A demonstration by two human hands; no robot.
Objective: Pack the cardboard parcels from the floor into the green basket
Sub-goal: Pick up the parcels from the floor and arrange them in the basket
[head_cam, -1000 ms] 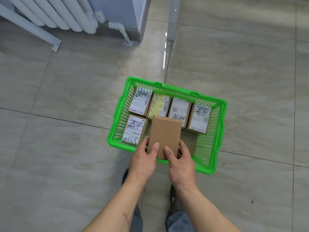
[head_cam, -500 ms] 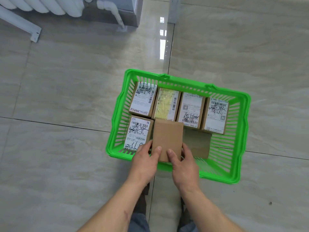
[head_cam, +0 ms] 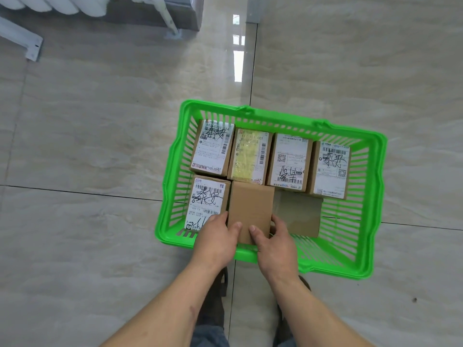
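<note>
both hands grip a plain parcel, fingers curled round it, in the green basket.

Count in view: one green basket, seven cardboard parcels in it, five labelled, two plain; my two hands.

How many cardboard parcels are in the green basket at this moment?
7. Four labelled parcels line the basket's far side. Near row: a labelled one at left, the plain parcel gripped by the left hand and right hand, then another plain one. More may lie hidden underneath.
</note>
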